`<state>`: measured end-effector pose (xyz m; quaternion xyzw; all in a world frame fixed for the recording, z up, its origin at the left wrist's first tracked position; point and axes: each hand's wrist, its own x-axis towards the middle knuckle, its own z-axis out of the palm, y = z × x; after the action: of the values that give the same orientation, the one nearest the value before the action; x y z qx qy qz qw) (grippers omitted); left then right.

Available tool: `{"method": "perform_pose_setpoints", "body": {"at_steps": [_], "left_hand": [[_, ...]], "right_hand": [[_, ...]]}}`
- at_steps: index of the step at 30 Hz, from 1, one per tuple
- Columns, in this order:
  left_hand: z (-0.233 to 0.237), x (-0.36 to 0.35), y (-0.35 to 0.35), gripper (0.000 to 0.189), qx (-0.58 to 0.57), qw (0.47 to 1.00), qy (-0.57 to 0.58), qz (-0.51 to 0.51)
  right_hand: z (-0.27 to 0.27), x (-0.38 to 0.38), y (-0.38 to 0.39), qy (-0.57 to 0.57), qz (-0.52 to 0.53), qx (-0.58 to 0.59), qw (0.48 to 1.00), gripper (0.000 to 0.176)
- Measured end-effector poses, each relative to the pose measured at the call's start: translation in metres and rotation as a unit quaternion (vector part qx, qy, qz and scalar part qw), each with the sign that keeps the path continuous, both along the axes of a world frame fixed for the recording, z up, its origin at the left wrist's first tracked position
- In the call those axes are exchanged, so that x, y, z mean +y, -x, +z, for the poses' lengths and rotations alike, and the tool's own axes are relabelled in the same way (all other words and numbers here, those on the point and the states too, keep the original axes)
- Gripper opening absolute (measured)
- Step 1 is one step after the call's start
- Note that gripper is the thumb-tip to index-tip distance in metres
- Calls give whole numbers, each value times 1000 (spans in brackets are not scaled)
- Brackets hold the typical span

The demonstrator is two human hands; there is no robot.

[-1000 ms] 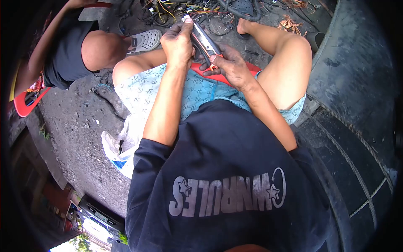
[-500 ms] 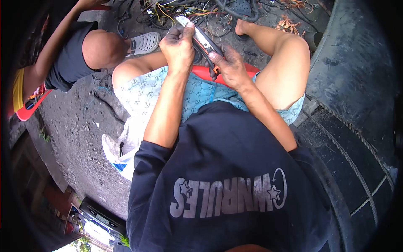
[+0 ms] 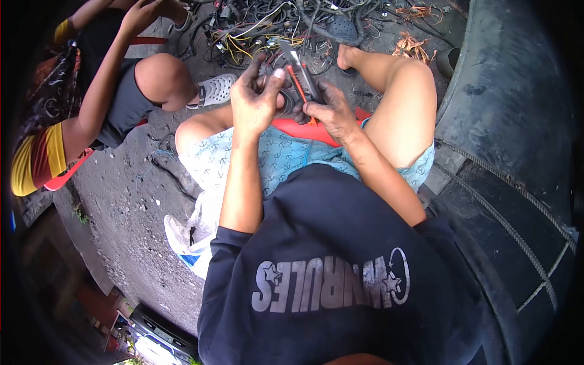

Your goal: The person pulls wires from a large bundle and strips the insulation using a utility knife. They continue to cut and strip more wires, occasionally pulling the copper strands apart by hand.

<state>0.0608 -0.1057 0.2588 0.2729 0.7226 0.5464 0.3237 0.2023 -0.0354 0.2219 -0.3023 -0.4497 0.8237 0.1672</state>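
Observation:
My right hand [image 3: 330, 112] is closed around a dark utility knife [image 3: 310, 84], its blade pointing up and away from me. A thin red-orange strip [image 3: 296, 83] lies alongside the knife, and a small orange piece shows below the fingers. Just left of the blade, my left hand [image 3: 254, 103] has its thumb and index finger spread apart, the other fingers partly curled. Nothing can be made out in it. Both hands are over my lap, above a red surface [image 3: 304, 130] between my legs.
Tangled wires [image 3: 243, 45] lie on the ground ahead, with copper-coloured strands [image 3: 413, 47] to their right. Another person's bent knee [image 3: 163, 79] and grey clog [image 3: 216, 91] are at left. A large dark curved surface [image 3: 505, 91] and ropes [image 3: 502, 213] are at right.
My left thumb has come away from the blade, and the left fingers have spread. The knife now points more upright. More of the other person shows at left as the view shifts.

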Motion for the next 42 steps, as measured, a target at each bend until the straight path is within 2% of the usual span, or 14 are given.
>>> {"method": "perform_pose_setpoints", "body": {"at_steps": [1, 3, 5, 8, 12, 14, 17, 21, 24, 29, 32, 35, 37, 42], "left_hand": [[14, -5, 2, 45, -14, 999, 42, -2], [15, -13, 2, 41, -26, 996, -81, -5], [24, -13, -3, 32, 21, 996, -82, -1], [36, -13, -27, 22, 21, 991, -110, -72], [40, -15, -31, 16, 84, 995, -40, -47], [47, -16, -10, 8, 347, 922, 163, -60], [57, -19, 29, 20, 459, 828, 295, -130], [64, -25, 45, 20, 485, 790, 327, -183], [67, -25, 34, 14, 472, 838, 241, -130], [45, -17, 12, 19, 475, 853, 205, -63], [33, -14, 8, 26, 454, 871, 180, -57], [29, -8, 2, 35, 363, 923, 110, -61], [35, 2, -13, 38, 174, 983, 46, 30], [16, 1, -20, 36, 134, 989, -10, 61]], "right_hand": [[1, 3, 0, -2, -5, 6, 1000, 39], [1, 6, 1, 5, -92, 17, 996, 32], [-4, 4, 4, 37, -114, 48, 992, 29], [3, 0, 7, 169, -23, 61, 983, 24], [5, -4, 5, 38, -51, 81, 995, 24], [2, -6, -11, -17, -13, 4, 1000, 29], [-1, -14, -25, -113, 50, -131, 984, 37], [14, -18, -20, -245, 21, -141, 959, 40], [18, -19, -19, -187, 31, -139, 972, 42], [16, -29, -17, -138, 27, -156, 978, 40], [-1, -37, -10, -159, -53, -86, 982, 41], [0, -36, -12, -187, -73, -45, 979, 42], [0, -35, -12, -190, -46, -46, 980, 43], [0, -29, -14, -222, -68, -66, 970, 37]]}}
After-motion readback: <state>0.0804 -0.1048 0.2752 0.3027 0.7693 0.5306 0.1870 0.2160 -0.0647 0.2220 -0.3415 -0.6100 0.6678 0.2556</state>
